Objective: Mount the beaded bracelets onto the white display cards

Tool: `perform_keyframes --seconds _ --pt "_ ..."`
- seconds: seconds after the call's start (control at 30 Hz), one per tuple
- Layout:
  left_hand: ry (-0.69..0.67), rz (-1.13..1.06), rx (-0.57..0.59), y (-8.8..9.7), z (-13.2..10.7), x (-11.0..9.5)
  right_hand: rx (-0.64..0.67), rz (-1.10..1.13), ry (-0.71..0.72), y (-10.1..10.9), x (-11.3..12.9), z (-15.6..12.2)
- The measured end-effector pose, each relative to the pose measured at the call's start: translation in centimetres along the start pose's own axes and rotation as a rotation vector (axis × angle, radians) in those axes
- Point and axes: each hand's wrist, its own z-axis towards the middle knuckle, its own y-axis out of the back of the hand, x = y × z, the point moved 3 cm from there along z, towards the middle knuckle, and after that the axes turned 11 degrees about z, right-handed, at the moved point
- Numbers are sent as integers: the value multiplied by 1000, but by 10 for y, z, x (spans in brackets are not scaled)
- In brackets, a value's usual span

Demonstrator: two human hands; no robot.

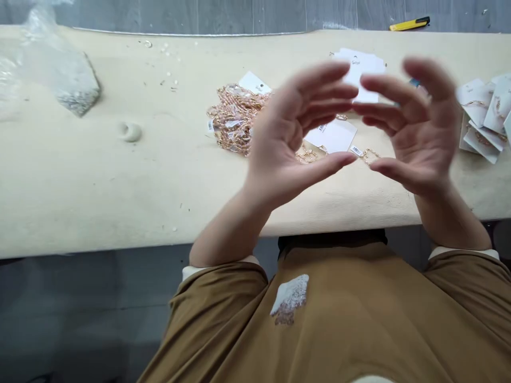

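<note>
Both hands are raised above the table, facing each other, with curved fingers and thumbs held apart. Nothing shows inside my left hand [293, 122], which partly covers a heap of pink and gold beaded bracelets [233, 119]. My right hand [419, 122] is likewise without anything in it, its fingertips close to those of the left. Below and between them lie a white display card [335, 137] and a beaded bracelet [371, 155] with a barcode tag [356, 151]. Behind the fingers is a stack of white cards [361, 64].
Carded bracelets [481, 114] are piled at the right. A yellow box cutter [409, 24] lies beyond the table's far edge. At the left are a clear plastic bag [75, 80] with small pale pieces and a white ring-shaped item [131, 132] on the cream tabletop [99, 202].
</note>
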Motion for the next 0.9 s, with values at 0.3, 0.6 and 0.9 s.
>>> perform_keyframes --seconds 0.3,0.6,0.9 --pt "108 410 -16 -65 -13 112 115 -612 -275 18 -136 -42" --pt "141 242 -23 -54 -15 125 115 -791 -347 15 -126 -32" --pt "-100 -110 3 -51 -14 85 -28 -589 -191 7 -83 -38"
